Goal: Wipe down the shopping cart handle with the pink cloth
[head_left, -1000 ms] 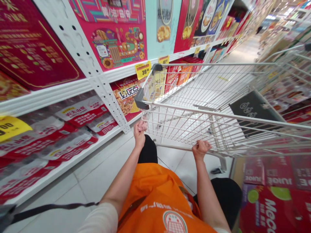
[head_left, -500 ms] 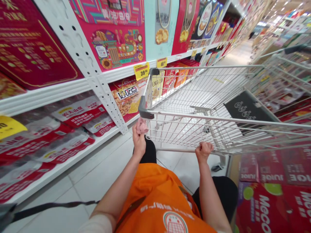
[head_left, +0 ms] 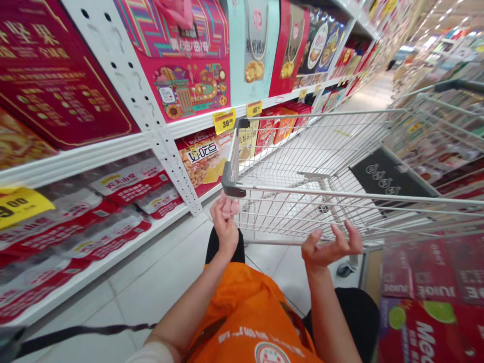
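Observation:
In front of me stands a wire shopping cart (head_left: pixel 287 201), turned sideways, its dark plastic corner at the left and its handle at the far right. My left hand (head_left: pixel 226 227) is closed around a crumpled pink cloth (head_left: pixel 230 206), right beside the cart's lower left corner; whether the cloth touches the frame I cannot tell. My right hand (head_left: pixel 330 247) is beside the cart's near lower edge, palm up with fingers spread, and nothing is in it. A dark panel (head_left: pixel 389 174) with white print sits inside the cart.
White shelving (head_left: pixel 159 136) on the left holds gift boxes (head_left: pixel 189 85) and shrink-wrapped bottles (head_left: pixel 109 217), with yellow price tags (head_left: pixel 224 121). Red drink cartons (head_left: pixel 431 322) are stacked at the lower right. A dark strap (head_left: pixel 83 330) hangs at the lower left.
My right hand has opened from a closed shape, its fingers now spread and lifted off the cart's lower edge. My left hand still holds the pink cloth. The view has shifted slightly.

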A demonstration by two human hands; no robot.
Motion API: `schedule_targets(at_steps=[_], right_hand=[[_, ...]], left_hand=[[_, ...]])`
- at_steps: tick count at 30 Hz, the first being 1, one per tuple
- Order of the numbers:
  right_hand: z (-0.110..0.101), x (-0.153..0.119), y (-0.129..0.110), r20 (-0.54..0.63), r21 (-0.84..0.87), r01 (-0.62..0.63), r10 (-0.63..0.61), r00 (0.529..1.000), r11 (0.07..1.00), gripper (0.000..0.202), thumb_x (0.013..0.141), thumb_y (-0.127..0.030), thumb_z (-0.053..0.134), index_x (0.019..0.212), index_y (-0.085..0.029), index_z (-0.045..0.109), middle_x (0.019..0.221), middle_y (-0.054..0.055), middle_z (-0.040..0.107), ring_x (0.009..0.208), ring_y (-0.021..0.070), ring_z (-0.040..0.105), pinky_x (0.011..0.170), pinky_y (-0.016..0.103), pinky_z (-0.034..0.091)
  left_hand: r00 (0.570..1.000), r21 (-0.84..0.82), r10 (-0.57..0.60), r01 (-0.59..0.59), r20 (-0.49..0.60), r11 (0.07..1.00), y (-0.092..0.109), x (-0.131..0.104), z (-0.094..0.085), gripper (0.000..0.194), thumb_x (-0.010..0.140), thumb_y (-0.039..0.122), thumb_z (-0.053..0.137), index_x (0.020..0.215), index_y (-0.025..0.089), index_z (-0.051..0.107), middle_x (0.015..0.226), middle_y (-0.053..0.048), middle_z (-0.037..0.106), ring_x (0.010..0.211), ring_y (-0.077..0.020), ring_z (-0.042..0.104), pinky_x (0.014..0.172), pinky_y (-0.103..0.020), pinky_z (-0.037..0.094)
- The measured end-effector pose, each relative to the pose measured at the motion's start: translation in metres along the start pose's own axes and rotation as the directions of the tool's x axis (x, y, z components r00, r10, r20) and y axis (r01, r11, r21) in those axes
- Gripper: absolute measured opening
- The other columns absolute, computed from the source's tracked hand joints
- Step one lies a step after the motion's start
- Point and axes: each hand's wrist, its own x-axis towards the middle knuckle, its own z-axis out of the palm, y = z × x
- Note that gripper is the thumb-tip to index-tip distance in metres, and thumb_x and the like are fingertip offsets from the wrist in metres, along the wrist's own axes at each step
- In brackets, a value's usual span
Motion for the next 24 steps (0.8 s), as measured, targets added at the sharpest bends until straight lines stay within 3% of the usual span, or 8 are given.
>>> schedule_targets(at_steps=[3,6,8,12,17,19,21,24], right_hand=[[0.01,0.057,-0.026,0.075,0.114,0.092,-0.101,0.992,0.989,0.045,0.082,-0.021,0.054,0.127,-0.024,0.051,0.123,0.012,0.062,0.122,0.0304,0.054,0.098,0.051,0.043],[0.027,0.079,-0.04,0.266,0.113,0.147,-0.172,0.948,0.983,0.033,0.087,-0.025,0.052,0.12,-0.022,0.057,0.112,0.007,0.069,0.115,0.0259,0.059,0.106,0.05,0.035],[0.037,0.079,-0.041,0.303,0.069,0.158,-0.172,0.938,0.985,0.028,0.089,-0.028,0.05,0.114,-0.022,0.061,0.111,0.005,0.07,0.113,0.0245,0.059,0.109,0.05,0.03],[0.038,0.072,-0.034,0.333,0.051,0.14,-0.148,0.931,0.989,0.028,0.093,-0.032,0.048,0.116,-0.022,0.061,0.12,0.008,0.067,0.114,0.0251,0.056,0.112,0.053,0.028],[0.005,0.056,-0.063,0.129,0.227,0.051,-0.081,0.988,0.973,0.038,0.09,-0.033,0.059,0.126,-0.023,0.054,0.125,0.015,0.061,0.118,0.0297,0.055,0.098,0.049,0.042],[-0.009,0.039,-0.087,0.266,0.408,-0.032,-0.085,0.96,0.912,0.031,0.087,-0.028,0.064,0.117,-0.023,0.056,0.107,0.009,0.066,0.102,0.0238,0.062,0.091,0.042,0.045],[-0.017,0.02,-0.11,0.614,0.483,-0.342,-0.034,0.789,0.806,0.021,0.089,-0.031,0.063,0.108,-0.023,0.058,0.096,0.005,0.068,0.092,0.0196,0.064,0.086,0.037,0.048],[-0.015,-0.002,-0.131,0.924,0.245,-0.831,0.138,0.356,0.5,0.042,0.085,-0.045,0.067,0.118,-0.021,0.055,0.109,0.008,0.07,0.093,0.0191,0.067,0.083,0.035,0.054]], left_hand=[[1.0,-0.01,0.01,-0.01,0.028,1.0,0.007,-0.012,-0.007,0.031,0.086,0.019,0.061,0.117,0.024,0.061,0.123,-0.007,0.059,0.127,-0.0226,0.053,0.117,-0.039,0.036],[0.981,-0.223,-0.191,0.193,0.031,0.956,0.014,-0.016,-0.015,0.055,0.082,0.026,0.075,0.131,0.03,0.05,0.134,-0.006,0.058,0.127,-0.0209,0.056,0.116,-0.038,0.038],[0.934,-0.426,-0.35,0.344,0.068,0.837,0.022,-0.012,-0.019,0.062,0.081,0.038,0.078,0.135,0.032,0.047,0.14,-0.006,0.058,0.128,-0.0214,0.058,0.114,-0.039,0.041],[0.819,-0.628,-0.515,0.544,0.253,0.556,0.038,-0.003,-0.027,0.054,0.084,0.064,0.068,0.119,0.023,0.066,0.139,-0.009,0.063,0.136,-0.0258,0.054,0.114,-0.038,0.043],[0.747,-0.678,-0.584,0.61,0.319,0.41,0.057,-0.008,-0.042,0.041,0.086,0.043,0.074,0.124,0.029,0.067,0.144,-0.002,0.061,0.139,-0.0242,0.05,0.112,-0.04,0.046],[0.755,-0.677,-0.568,0.606,0.326,0.417,0.065,-0.011,-0.047,0.039,0.085,0.034,0.076,0.123,0.028,0.067,0.141,-0.003,0.063,0.138,-0.0238,0.052,0.114,-0.04,0.044],[0.753,-0.662,-0.571,0.613,0.327,0.43,0.074,-0.014,-0.05,0.037,0.084,0.031,0.078,0.119,0.026,0.068,0.133,-0.004,0.068,0.133,-0.024,0.056,0.115,-0.041,0.044],[0.733,-0.63,-0.599,0.639,0.323,0.442,0.085,-0.018,-0.054,0.048,0.077,0.032,0.085,0.12,0.025,0.067,0.125,-0.005,0.071,0.125,-0.0246,0.063,0.113,-0.041,0.046]])
